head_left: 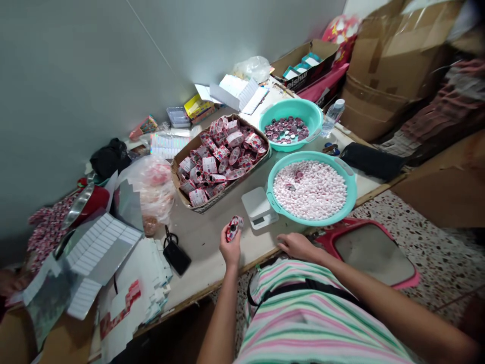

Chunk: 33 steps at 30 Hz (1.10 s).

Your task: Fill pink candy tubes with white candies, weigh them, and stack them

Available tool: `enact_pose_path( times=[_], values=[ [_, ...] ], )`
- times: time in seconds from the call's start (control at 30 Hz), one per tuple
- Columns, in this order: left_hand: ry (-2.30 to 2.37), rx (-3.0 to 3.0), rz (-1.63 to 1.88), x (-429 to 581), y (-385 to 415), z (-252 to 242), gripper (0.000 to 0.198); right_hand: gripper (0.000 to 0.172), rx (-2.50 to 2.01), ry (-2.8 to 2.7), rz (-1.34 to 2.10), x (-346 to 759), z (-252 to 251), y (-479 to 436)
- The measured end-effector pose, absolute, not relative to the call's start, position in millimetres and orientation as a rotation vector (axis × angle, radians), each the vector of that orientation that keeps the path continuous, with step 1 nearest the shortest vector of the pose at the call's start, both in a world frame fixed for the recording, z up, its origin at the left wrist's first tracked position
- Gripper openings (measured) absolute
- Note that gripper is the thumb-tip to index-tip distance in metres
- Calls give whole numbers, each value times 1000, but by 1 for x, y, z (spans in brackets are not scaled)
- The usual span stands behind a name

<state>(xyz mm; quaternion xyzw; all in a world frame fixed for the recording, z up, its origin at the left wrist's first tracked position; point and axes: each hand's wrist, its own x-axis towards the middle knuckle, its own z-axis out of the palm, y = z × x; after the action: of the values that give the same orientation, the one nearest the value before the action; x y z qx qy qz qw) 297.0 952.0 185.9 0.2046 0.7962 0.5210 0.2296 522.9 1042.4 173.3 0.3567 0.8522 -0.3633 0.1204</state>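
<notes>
My left hand [230, 247] is closed around a small printed container [235, 227] in red, pink and white, with a dark round opening facing up. It is held above the table's front edge. My right hand [296, 246] hovers by the same edge with its fingers curled in; whatever they may hold is hidden. Between and beyond my hands sits a white digital scale [258, 205]. Just right of it, a turquoise basin [355, 189] is full of small white and pinkish pellets. Similar printed containers [217, 154] fill a cardboard box [200, 208] behind the scale.
Another turquoise basin [317, 117] holds small round caps [287, 129]. A clear bottle [333, 119] and a black pouch [369, 161] lie to its right. Scissors [170, 237], a black phone-like object [177, 257] and stacked papers [151, 275] are on the left. A red stool [373, 253] stands right.
</notes>
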Motion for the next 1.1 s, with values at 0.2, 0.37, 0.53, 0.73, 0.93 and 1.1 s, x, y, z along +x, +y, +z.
enact_pose_path(
  times=[0.2,0.37,0.53,0.73,0.93,1.1],
  values=[
    [2177,606,1411,296,956,181,50,31,1052,2513,-1119,528,181,1044],
    [2144,671,1381,298,962,176,49,35,1044,2585,-1236,530,196,1053],
    [2120,689,1373,303,978,171,47,35,1154,2625,-1423,544,214,1062],
    [2095,692,1392,310,1003,171,48,31,1612,2690,-1387,576,215,1095],
    [2055,702,1428,325,1028,195,48,32,1655,2753,-926,571,181,1142],
    [2024,668,1446,338,1044,215,48,32,1449,2745,-769,553,158,1150]
  ],
)
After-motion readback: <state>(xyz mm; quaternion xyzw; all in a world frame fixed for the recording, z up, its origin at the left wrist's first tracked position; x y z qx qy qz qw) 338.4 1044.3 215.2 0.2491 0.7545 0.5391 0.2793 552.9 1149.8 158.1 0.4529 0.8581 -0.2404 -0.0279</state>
